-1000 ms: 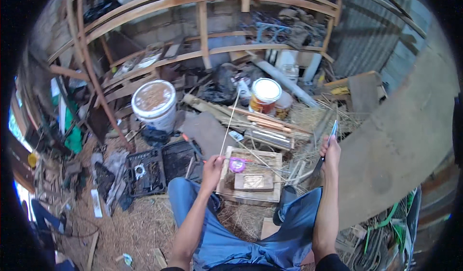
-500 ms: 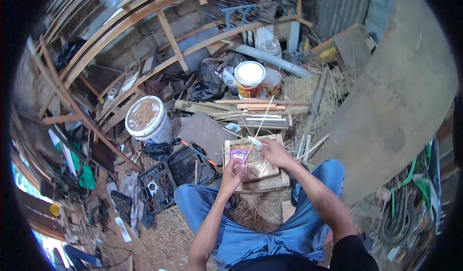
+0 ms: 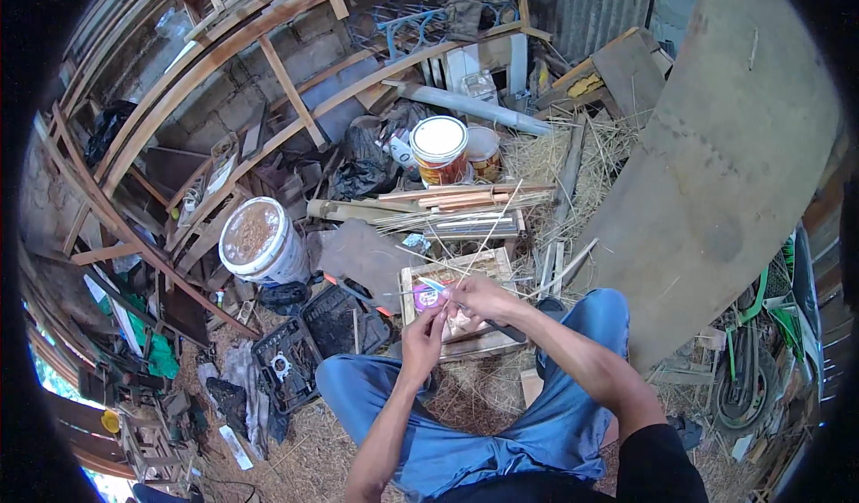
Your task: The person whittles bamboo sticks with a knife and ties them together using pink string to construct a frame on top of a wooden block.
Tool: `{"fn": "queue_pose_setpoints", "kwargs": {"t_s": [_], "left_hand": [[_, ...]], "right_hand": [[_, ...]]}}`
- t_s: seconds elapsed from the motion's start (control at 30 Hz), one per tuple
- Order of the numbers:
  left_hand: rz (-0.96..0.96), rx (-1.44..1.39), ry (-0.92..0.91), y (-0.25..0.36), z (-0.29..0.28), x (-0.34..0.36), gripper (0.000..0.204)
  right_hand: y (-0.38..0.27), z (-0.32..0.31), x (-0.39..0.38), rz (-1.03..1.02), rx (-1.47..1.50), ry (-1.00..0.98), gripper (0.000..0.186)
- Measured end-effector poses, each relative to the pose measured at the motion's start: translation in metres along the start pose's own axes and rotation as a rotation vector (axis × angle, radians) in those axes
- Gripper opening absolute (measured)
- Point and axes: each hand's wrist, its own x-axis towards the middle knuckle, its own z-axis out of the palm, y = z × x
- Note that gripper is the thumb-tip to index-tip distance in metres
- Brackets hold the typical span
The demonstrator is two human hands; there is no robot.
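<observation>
I sit with my knees apart in front of a low wooden box (image 3: 479, 349). My left hand (image 3: 420, 340) is closed, pinching the lower end of a thin pale stick (image 3: 497, 220) that slants up and away to the right. Gripped in my right hand (image 3: 483, 299) is a knife; its pale blade (image 3: 433, 284) points to the left, and its dark handle (image 3: 509, 331) sticks out below the palm. The hands are close together, fingers nearly touching where the blade crosses near the stick. Beneath them a purple packet (image 3: 425, 298) lies on the box.
Beyond the box is a pile of wood strips (image 3: 479, 225), with a lidded paint bucket (image 3: 439, 141) behind. A white bucket of brownish material (image 3: 259, 234) and an open black tool case (image 3: 291, 355) are on the left. A large board (image 3: 716, 172) leans at the right.
My right hand has come down and left with the knife, close to my left hand. The whole view has shifted slightly.
</observation>
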Motion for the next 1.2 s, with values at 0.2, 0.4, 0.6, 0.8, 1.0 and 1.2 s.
{"fn": "queue_pose_setpoints", "kwargs": {"t_s": [0.2,0.4,0.6,0.8,1.0,1.2], "left_hand": [[0.213,0.207,0.058,0.018,-0.007,-0.001,0.014],[0.341,0.293,0.080,0.014,-0.015,-0.003,0.012],[0.328,0.380,0.104,0.011,-0.037,-0.004,0.011],[0.212,0.347,0.161,-0.002,-0.055,-0.003,0.011],[0.164,0.135,0.259,0.003,-0.040,0.007,0.012],[0.158,0.133,0.162,-0.001,-0.027,0.006,0.009]], "right_hand": [[-0.039,-0.027,-0.020,0.127,-0.067,0.020,0.036],[-0.022,-0.051,-0.007,0.161,0.036,0.023,0.031],[-0.025,-0.096,-0.007,0.177,0.221,0.202,0.028],[-0.035,-0.095,-0.014,-0.066,0.342,0.447,0.028],[-0.030,-0.042,-0.009,-0.580,-0.439,0.859,0.029],[-0.017,-0.030,0.012,-0.587,-0.234,0.618,0.028]]}}
